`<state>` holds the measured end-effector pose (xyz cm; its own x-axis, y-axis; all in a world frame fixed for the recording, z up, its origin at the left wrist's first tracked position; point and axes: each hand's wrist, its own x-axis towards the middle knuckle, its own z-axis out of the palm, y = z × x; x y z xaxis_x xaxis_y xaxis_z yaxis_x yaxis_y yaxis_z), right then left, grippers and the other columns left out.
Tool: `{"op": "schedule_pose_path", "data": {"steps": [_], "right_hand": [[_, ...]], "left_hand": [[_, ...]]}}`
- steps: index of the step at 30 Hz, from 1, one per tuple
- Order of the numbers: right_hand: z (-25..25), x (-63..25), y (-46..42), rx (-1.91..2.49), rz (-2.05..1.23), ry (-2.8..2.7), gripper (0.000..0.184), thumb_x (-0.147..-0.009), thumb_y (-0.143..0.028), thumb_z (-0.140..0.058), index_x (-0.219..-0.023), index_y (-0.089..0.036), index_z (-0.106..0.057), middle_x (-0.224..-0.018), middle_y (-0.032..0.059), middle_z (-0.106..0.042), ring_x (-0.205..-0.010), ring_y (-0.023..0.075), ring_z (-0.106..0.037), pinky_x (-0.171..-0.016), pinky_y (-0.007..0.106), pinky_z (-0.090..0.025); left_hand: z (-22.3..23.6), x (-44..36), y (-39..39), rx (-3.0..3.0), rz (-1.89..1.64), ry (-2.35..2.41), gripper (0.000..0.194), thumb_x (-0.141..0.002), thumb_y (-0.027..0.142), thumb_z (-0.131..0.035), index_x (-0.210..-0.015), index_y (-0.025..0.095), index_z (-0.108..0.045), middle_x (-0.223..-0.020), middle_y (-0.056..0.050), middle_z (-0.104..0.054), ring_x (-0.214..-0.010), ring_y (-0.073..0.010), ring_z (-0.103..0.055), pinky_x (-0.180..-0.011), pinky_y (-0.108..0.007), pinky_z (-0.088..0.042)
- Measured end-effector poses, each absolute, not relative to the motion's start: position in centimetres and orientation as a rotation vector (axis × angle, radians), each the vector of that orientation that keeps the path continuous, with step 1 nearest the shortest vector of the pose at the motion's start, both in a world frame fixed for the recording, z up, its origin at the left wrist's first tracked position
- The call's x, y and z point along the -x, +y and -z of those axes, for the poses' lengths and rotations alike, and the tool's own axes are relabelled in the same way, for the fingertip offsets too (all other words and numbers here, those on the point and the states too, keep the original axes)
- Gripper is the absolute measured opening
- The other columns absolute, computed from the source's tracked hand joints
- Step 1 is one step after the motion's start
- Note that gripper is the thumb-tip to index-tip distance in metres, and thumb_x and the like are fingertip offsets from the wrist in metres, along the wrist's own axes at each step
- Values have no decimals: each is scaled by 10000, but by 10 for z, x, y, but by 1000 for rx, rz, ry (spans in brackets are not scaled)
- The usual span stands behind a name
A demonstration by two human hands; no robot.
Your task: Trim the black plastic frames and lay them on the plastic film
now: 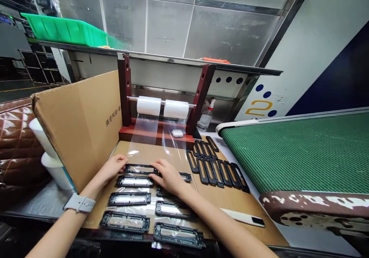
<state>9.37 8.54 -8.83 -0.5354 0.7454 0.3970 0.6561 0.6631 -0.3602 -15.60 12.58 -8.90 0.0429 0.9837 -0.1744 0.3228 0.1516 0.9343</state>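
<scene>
Left hand (115, 164) and right hand (167, 176) pinching a slim black plastic frame (141, 166) over flat brown cardboard (209, 197), textured green conveyor belt (302, 150) alongside!

Frames (129, 195) look plastic, film (144, 133) glossy, cardboard (86, 115) matt.

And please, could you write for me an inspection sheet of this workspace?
Surface: brown cardboard; upright cardboard panel at left.
Job's things: black frames in two columns; slimmer black frames at right; clear film from white rolls.
Clutter: small white case on the roll stand; white flat strip.
Hands: left hand at the farthest left-column frame's left end; right hand at its right end; grip unclear.
Cables: nothing seen.
Surroundings: green conveyor belt at right; green tray at upper left.
</scene>
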Motion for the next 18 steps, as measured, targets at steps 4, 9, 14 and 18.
{"op": "schedule_pose_path", "data": {"steps": [4, 9, 14, 18], "right_hand": [[89, -91, 87, 1108, -203, -2369, 345, -887, -278, -638, -1207, -167, -572, -1106, 87, -602, -1019, 199, -570, -914, 328, -469], [88, -86, 90, 1154, -140, -2366, 342, -882, -321, -648, -1188, -177, -598, -1087, 82, -615, -1003, 222, -558, -889, 354, -453], [89, -85, 92, 1201, -108, -2373, 337, -876, -321, -654, -1178, -178, -607, -1050, 81, -623, -976, 226, -563, -860, 350, -454], [91, -81, 92, 1220, -92, -2374, 330, -865, -327, -666, -1158, -183, -618, -1003, 79, -627, -956, 226, -575, -847, 344, -462]], "left_hand": [[80, 152, 122, -1278, -853, 1414, 179, -893, 271, -570, -771, 141, -552, -737, 17, -584, -632, -108, -561, -606, -273, -483], [77, 149, 121, -1254, -831, 1410, 185, -904, 302, -553, -812, 142, -554, -729, 19, -574, -598, -101, -543, -552, -253, -459], [80, 149, 125, -1260, -809, 1415, 208, -912, 332, -537, -820, 145, -552, -688, 34, -534, -547, -89, -502, -507, -236, -428], [82, 148, 125, -1293, -810, 1423, 236, -915, 363, -525, -844, 142, -567, -714, 18, -566, -587, -107, -539, -555, -266, -464]]}}
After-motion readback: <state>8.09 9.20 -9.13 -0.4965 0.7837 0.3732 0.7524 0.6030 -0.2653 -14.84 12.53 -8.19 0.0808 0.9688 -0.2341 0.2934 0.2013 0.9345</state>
